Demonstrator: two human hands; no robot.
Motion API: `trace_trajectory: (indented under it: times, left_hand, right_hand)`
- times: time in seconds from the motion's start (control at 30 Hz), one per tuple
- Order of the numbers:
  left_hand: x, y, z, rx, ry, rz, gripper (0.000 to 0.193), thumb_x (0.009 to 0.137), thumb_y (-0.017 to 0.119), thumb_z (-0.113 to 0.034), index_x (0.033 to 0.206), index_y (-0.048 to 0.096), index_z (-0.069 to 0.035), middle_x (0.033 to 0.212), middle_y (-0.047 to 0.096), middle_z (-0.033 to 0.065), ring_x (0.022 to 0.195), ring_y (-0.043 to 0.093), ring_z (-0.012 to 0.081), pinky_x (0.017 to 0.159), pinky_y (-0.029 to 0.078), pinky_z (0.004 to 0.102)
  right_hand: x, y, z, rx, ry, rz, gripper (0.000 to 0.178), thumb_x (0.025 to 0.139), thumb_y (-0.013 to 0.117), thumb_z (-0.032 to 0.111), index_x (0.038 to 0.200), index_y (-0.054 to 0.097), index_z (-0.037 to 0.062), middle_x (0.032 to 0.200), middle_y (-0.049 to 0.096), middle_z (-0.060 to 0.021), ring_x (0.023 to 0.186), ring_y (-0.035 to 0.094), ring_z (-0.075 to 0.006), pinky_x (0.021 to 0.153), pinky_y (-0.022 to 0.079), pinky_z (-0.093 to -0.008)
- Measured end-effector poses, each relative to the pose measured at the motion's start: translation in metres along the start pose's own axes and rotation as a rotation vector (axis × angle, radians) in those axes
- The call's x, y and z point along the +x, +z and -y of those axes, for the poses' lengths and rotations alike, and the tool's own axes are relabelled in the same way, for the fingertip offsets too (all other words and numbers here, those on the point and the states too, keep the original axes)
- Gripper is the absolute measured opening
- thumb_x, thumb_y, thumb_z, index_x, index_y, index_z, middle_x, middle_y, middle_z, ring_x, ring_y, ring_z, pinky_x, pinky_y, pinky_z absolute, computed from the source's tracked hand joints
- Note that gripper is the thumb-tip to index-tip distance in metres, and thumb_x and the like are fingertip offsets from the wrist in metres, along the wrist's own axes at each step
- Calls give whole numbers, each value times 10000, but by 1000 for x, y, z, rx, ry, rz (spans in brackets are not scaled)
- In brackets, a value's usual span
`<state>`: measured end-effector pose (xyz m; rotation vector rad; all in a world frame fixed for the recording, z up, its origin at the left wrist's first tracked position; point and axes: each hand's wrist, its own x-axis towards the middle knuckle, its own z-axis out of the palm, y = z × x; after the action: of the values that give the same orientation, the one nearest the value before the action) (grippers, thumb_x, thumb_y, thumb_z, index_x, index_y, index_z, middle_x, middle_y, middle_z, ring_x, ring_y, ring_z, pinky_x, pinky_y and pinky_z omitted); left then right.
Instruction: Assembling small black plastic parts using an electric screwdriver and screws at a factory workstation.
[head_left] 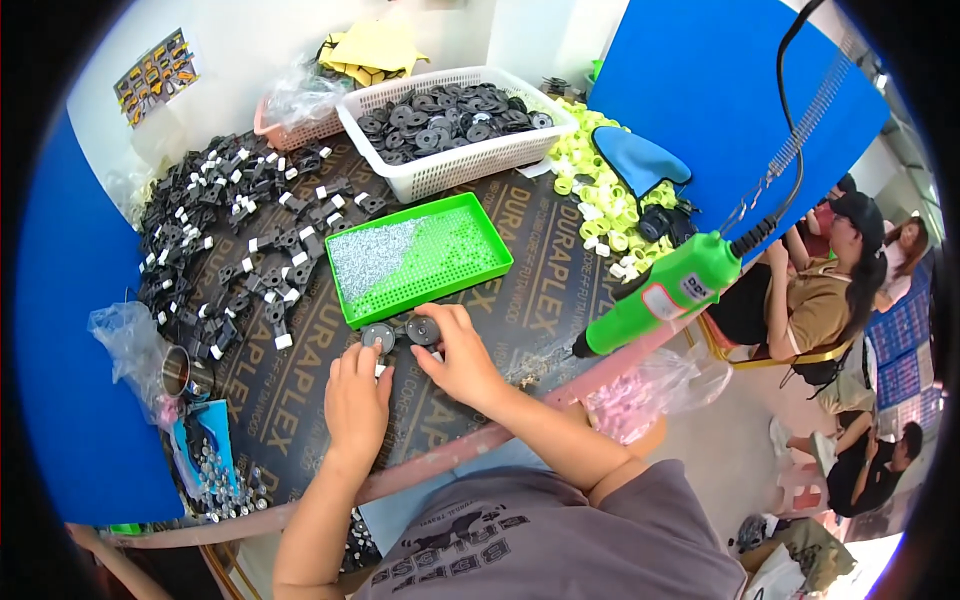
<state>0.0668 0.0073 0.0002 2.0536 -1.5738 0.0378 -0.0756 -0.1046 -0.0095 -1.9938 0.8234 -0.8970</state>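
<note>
On the near part of the dark table is a black part with two round discs (423, 331), lying between my hands. My right hand (460, 358) is closed round its right disc, thumb below and fingers above. The fingers of my left hand (357, 398) bend against the left disc (378, 337), and a small white piece shows beside the fingertips. The underside of the part is hidden by my fingers. Just beyond stands a shallow green tray (462, 240), its left side covered with small silvery pieces that look like screws.
A white basket (460, 178) of black discs stands at the back. Black parts with white ends (265, 245) spread leftward; yellow-green rings (590, 170) lie at the right. A green electric screwdriver (660, 295) hangs at right. A metal cup (178, 372) sits left. People sit beyond.
</note>
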Motion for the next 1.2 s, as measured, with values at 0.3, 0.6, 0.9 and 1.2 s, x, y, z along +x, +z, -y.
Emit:
trace_trajectory:
  times: [0.3, 0.6, 0.9, 1.2]
  left_hand:
    - [-28, -31, 0, -1333, -655, -36, 415, 975, 628, -115, 1354, 469, -54, 1155, 639, 97, 929, 655, 130, 691, 509, 253]
    - [-235, -92, 49, -1769, -752, -399, 478, 1040, 361, -391, 1302, 561, -46, 1202, 634, 88, 1118, 625, 208, 947, 523, 352]
    - [-485, -71, 136, -424, -1313, -101, 613, 939, 638, -466, 1365, 509, -45, 1220, 650, 144, 1050, 664, 242, 882, 540, 379]
    - [-103, -188, 43, -567, -139, 339, 483, 853, 763, -155, 1294, 607, -34, 1316, 619, 142, 1254, 567, 280, 1053, 442, 392]
  right_hand:
    - [-32, 23, 38, 1002, 275, 26, 447, 903, 638, -85, 1289, 442, 22, 1209, 516, -90, 941, 618, -111, 779, 521, -235]
    - [-113, 111, 123, 507, -477, 503, 391, 812, 751, 122, 1152, 570, 55, 1288, 504, -137, 1215, 489, -363, 1018, 423, -444]
    - [-144, 164, 129, 580, -813, 1232, 398, 793, 772, 184, 1116, 583, 50, 1418, 400, -229, 1232, 476, -402, 1035, 421, -461]
    - [21, 69, 91, -55, -488, 619, 235, 853, 709, 203, 1038, 665, 65, 996, 675, -153, 1040, 617, -361, 899, 491, -472]
